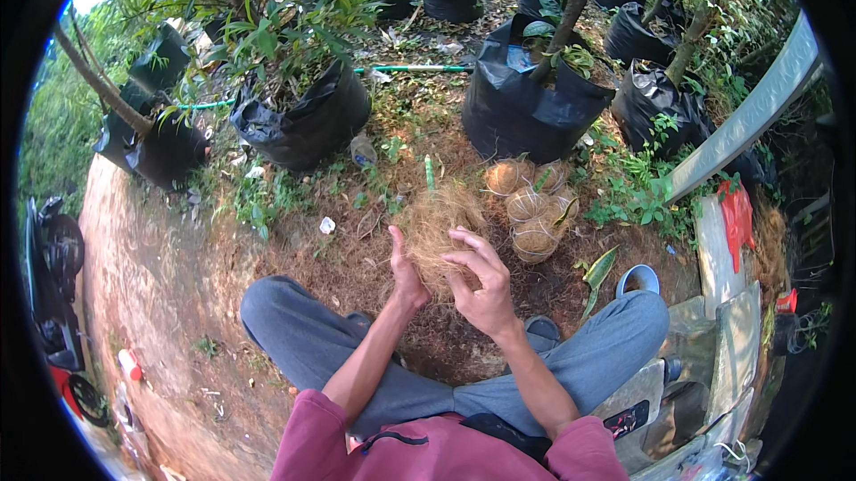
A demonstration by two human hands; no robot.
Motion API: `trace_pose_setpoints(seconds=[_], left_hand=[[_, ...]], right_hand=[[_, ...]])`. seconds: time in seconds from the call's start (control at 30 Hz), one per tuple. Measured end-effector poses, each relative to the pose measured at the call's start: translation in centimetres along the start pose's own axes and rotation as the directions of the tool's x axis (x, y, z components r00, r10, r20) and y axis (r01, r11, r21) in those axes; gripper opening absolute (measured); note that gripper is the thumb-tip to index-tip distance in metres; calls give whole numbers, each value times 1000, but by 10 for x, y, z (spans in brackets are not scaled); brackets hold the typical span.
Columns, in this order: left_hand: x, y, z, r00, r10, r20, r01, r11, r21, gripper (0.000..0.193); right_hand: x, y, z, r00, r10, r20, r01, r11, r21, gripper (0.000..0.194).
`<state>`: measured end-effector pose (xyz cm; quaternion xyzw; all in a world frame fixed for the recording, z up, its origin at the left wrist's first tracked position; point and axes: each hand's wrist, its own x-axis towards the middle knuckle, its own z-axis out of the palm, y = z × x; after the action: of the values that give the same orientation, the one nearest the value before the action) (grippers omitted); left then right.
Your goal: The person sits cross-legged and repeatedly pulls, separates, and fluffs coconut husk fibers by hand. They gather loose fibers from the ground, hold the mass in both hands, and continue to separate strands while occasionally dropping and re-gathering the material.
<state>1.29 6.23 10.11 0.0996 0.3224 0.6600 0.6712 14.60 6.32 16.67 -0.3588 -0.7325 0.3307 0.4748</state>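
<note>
Between my hands is a loose bundle of brown coconut fibre [441,223], with a green leaf cutting [429,173] standing out of its far side. My left hand [406,274] supports the bundle's left side, its thumb pointing up. My right hand [483,277] curves over the near right side, fingers bent against the fibre. Just to the right lie several fibre balls [533,243] wound with white string, some with green leaf tips sticking out. A loose variegated snake plant leaf [600,270] rests on the ground by my right knee.
Black plastic grow bags [535,113] with small trees stand ahead. A pale bucket [638,278] is beside my right knee. A grey metal post [742,120] slants up at right, near a red plastic bag [736,220]. A phone [626,419] lies on stone slabs [732,340].
</note>
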Motion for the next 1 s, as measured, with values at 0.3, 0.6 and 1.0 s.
trace_pose_setpoints(seconds=[0.3,0.6,1.0], left_hand=[[6,-1,-7,1000,-31,2,31,999,-34,57],[5,5,-14,993,-55,106,67,991,-119,62],[0,7,-14,941,-213,261,276,933,-231,56]], right_hand=[[3,1,-19,935,296,-197,-151,832,534,18],[17,31,-64,692,571,-441,11,603,798,35],[10,49,-24,922,363,133,-296,444,846,41]])
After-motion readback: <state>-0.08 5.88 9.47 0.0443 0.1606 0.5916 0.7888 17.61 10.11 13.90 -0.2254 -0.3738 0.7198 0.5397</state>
